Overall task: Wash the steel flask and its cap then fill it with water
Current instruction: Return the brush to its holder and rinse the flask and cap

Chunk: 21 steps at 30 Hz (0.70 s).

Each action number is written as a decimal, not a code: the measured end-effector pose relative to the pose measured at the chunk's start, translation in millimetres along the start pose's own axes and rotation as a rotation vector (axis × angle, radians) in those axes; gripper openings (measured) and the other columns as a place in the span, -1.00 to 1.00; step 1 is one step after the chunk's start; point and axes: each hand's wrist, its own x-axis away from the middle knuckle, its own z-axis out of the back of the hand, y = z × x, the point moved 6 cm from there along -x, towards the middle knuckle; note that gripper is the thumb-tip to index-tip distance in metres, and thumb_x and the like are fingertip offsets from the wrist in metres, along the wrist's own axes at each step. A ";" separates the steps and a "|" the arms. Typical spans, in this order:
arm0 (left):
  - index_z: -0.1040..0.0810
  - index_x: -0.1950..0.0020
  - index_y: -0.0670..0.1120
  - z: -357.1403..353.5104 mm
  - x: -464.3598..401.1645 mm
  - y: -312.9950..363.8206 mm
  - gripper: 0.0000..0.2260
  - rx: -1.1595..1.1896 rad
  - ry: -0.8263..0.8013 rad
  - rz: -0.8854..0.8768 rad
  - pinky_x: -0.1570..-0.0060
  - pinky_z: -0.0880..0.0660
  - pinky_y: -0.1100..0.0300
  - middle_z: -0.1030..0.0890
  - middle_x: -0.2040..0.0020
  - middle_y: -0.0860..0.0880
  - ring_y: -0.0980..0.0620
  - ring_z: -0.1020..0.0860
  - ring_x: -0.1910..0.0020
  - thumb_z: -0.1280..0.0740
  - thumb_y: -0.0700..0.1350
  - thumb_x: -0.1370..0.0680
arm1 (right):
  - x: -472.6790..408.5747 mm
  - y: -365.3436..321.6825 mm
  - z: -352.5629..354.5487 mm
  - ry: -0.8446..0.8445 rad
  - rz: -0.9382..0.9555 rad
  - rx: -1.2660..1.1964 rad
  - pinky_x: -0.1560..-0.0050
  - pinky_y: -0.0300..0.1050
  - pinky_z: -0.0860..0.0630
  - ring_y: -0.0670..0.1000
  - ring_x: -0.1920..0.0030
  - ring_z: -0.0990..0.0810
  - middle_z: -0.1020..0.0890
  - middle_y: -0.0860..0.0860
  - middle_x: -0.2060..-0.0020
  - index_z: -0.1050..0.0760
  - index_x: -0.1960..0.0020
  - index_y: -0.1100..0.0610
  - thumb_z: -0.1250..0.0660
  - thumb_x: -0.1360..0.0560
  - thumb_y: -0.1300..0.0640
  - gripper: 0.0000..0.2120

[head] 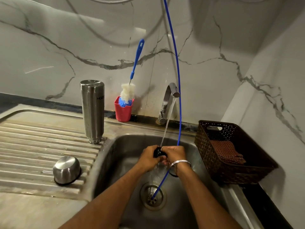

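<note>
Under the running steel tap (170, 95) we clamp left hand (148, 158) and right hand (175, 155) fingers round the small black inner cap (158, 152); wet, probably slippery, so grip its rim.

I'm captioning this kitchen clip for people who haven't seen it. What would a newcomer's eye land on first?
First, the two hands, left hand and right hand, holding a small black cap under the tap's running water, over the sink. Next, the steel flask standing upside down on the drainboard at left, with a blue brush in a red cup behind it.
</note>
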 end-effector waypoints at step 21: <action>-0.58 -0.34 0.05 18.6 9.6 14.9 -0.52 -0.107 0.136 -0.214 -0.12 -0.60 0.24 -0.70 -0.07 0.14 0.27 -0.63 -0.07 -0.55 -0.15 -0.44 | 0.8 1.2 -24.0 -0.153 0.113 0.154 -0.13 0.00 -0.58 0.08 -0.10 -0.63 -0.65 0.11 -0.11 -0.52 -0.28 0.15 -0.10 -0.71 0.01 -0.68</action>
